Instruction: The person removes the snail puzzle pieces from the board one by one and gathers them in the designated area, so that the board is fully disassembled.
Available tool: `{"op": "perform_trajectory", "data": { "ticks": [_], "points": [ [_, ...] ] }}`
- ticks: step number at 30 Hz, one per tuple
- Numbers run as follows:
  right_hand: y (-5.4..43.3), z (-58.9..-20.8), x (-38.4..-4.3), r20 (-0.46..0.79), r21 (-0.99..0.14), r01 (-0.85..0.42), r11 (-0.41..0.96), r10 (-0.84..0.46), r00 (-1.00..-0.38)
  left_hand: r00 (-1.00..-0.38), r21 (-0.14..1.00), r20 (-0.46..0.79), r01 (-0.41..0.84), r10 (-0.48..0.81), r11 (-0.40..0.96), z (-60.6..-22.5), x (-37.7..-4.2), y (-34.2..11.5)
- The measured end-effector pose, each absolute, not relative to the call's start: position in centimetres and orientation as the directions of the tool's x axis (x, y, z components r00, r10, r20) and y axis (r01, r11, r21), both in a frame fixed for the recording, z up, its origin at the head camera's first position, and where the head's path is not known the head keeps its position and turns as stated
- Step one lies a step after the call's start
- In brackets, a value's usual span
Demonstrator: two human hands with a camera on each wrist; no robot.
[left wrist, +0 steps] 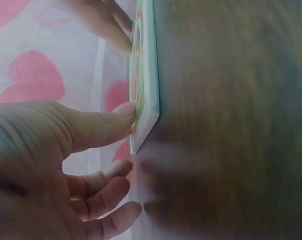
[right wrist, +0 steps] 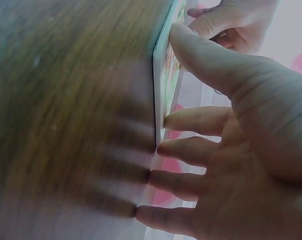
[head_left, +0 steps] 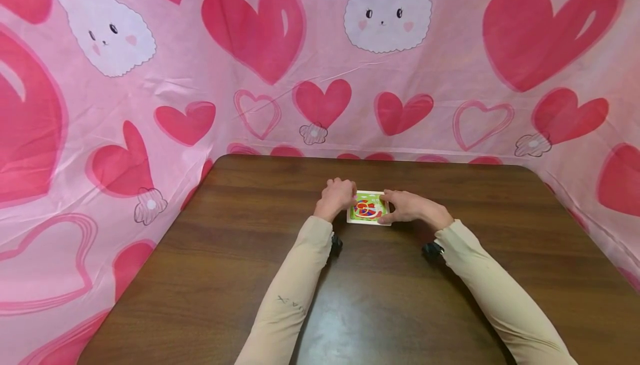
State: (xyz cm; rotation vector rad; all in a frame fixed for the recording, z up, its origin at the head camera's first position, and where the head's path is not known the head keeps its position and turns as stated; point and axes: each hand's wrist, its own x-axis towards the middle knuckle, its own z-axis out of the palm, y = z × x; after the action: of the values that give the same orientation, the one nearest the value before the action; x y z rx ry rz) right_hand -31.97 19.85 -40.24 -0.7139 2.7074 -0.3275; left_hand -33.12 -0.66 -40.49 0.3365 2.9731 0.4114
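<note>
A small square picture board (head_left: 368, 208) with a white rim and a bright green, red and yellow picture lies flat on the brown wooden table. My left hand (head_left: 337, 197) is at its left side; in the left wrist view the thumb (left wrist: 103, 127) touches the picture face near a corner, the other visible fingers loosely bent beside it. From the right, my right hand (head_left: 411, 207) spans the board's side. The right wrist view shows that thumb (right wrist: 203, 52) at the near edge, the index finger (right wrist: 196, 120) on the far part, and other fingertips down at the table.
The wooden table (head_left: 240, 254) extends around the board on every side. Behind it and at both sides hangs a pink cloth (head_left: 280, 104) printed with hearts and rabbits. Dark wrist cameras (head_left: 432, 250) sit under both cream sleeves (head_left: 492, 281).
</note>
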Motion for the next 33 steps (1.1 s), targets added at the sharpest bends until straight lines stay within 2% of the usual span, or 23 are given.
{"op": "perform_trajectory", "data": {
  "ticks": [14, 22, 33],
  "points": [
    [19.94, -40.41, -32.10, -0.237, -0.294, -0.454, 0.841, -0.525, -0.818, -0.963, 0.270, -0.073, 0.231, 0.259, 0.935, -40.68, -33.24, -0.49],
    [20.03, -40.39, -32.01, -0.233, -0.307, -0.458, 0.834, -0.533, -0.813, -0.962, 0.305, -0.088, 0.220, 0.257, 0.927, -40.68, -33.18, -0.46],
    [19.80, -40.37, -32.01, -0.234, -0.308, -0.451, 0.838, -0.526, -0.817, -0.946, 0.259, -0.015, 0.308, 0.323, 0.916, -40.65, -33.39, -0.42]
  ]
}}
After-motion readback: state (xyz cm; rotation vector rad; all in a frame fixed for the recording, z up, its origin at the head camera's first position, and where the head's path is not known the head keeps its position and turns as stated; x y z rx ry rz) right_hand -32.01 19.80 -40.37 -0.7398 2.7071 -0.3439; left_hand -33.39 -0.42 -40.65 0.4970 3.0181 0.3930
